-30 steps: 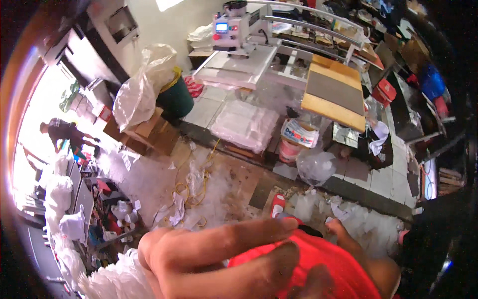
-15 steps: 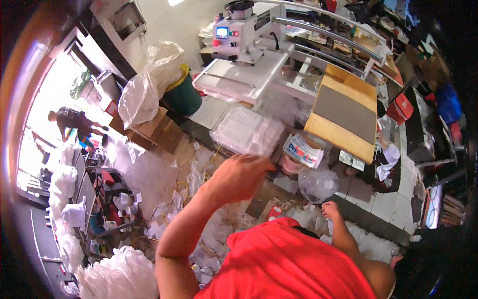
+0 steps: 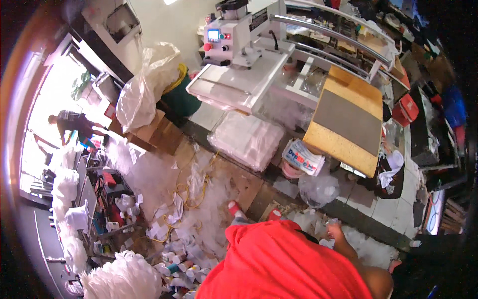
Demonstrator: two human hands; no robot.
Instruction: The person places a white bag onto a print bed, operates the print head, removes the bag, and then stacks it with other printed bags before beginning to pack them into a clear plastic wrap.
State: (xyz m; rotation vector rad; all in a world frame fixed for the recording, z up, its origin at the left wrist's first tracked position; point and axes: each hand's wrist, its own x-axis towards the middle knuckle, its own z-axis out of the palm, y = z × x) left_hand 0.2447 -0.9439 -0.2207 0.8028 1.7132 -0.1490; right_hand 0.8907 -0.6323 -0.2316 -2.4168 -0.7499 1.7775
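Note:
My right hand point(image 3: 335, 231) is low in front of me, just right of my red shirt point(image 3: 284, 259). Its fingers curl closed around a small pale bit at the fingertips, too small to name. Just beyond that hand lies a crumpled clear plastic bag point(image 3: 318, 189). Behind the bag sits a white packet with red and blue print point(image 3: 304, 157), resting on something pink. Nowhere in view is my left hand. A plastic-wrapped flat stack point(image 3: 246, 139) lies on the floor, below the white bed of a heat press point(image 3: 238, 82).
A wooden board with a grey pad point(image 3: 348, 117) juts from the press frame. Yellow cord point(image 3: 203, 192) and scraps litter the floor. Paper cups point(image 3: 181, 266) and white bundled cloth point(image 3: 122, 279) lie at lower left. Another person point(image 3: 74, 122) bends at far left, near a cardboard box point(image 3: 157, 132).
My left hand and forearm, earlier stretched over the floor before me, have left the view. My right hand has drawn slightly lower, and a pale bit now shows at its fingertips.

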